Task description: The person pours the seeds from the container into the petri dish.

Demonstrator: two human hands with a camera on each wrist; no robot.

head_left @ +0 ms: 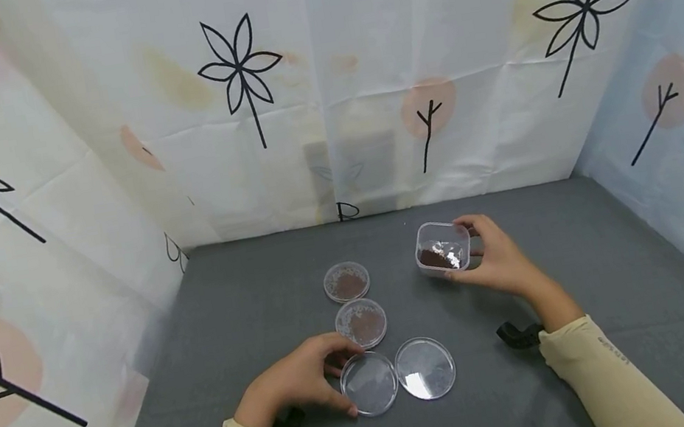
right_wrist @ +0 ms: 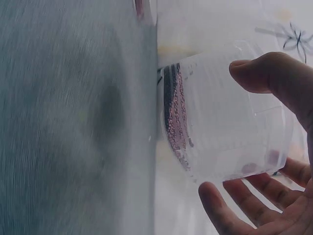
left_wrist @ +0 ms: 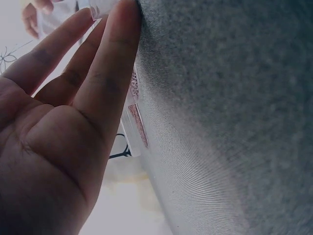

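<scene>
- The right hand (head_left: 496, 256), right of centre in the frame, grips a clear rectangular plastic tub (head_left: 445, 231) from its right side; in the right wrist view the thumb and fingers stand widely apart across it.
- Reddish-brown granules (head_left: 437, 260) lie in the bottom of the tub, gathered toward its lower left in the head view. The tub seems to be held just above the grey table (head_left: 247, 295), mouth upward; any slight tilt is hard to judge.
- The left hand (head_left: 298, 381), lower centre, holds the left bare petri dish (head_left: 370, 384) by its rim, thumb at the lower left and fingers at the upper left; how firmly, I cannot tell.
- The right bare petri dish (head_left: 429, 360) is just beside it, with neither hand on it.
- The tub lies to the upper right of both bare dishes, well apart from them. Its mouth looks slightly wider side to side; the dishes are round, so without a long axis.
- Above the left hand, the near granule dish (head_left: 345, 317) and the far granule dish (head_left: 344, 267) form a short column.
</scene>
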